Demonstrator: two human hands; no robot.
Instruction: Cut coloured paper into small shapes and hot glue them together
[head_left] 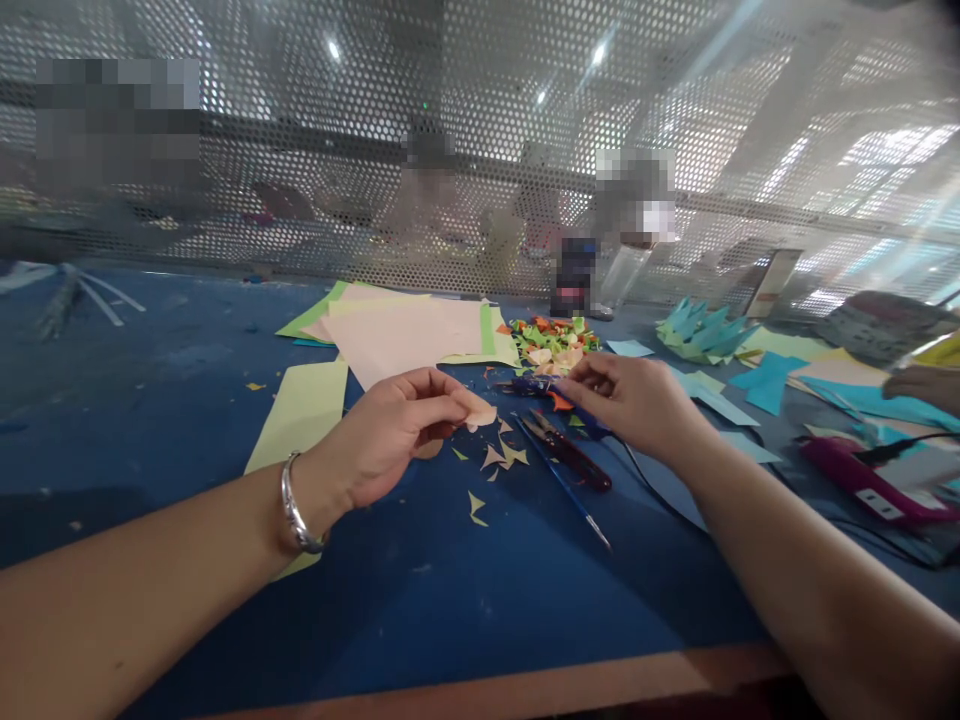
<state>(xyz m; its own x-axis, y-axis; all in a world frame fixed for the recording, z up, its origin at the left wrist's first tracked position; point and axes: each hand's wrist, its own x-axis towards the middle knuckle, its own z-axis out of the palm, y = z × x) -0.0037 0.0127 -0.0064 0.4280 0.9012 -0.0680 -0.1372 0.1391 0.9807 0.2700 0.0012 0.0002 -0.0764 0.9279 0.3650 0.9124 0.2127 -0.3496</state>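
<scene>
My left hand [409,430] pinches a small peach paper piece [480,412] between thumb and fingertips. To its right, my right hand [637,400] is closed around a dark blue corded glue gun [534,385], partly hidden under the fingers. A bit of orange paper [559,401] shows beside those fingertips. Dark red-handled thread snips [574,450] and a thin blue paintbrush [566,490] lie between my hands. Small paper offcuts [514,455] are scattered near my left hand.
Behind my hands are a pile of folded paper pieces [555,340] and stacked paper sheets [397,335]. A pale green sheet [300,405] lies under my left wrist. At right are a blue-green paper form [701,330], a magenta power strip [874,485] and another person's hand [926,388]. Perforated metal stands behind.
</scene>
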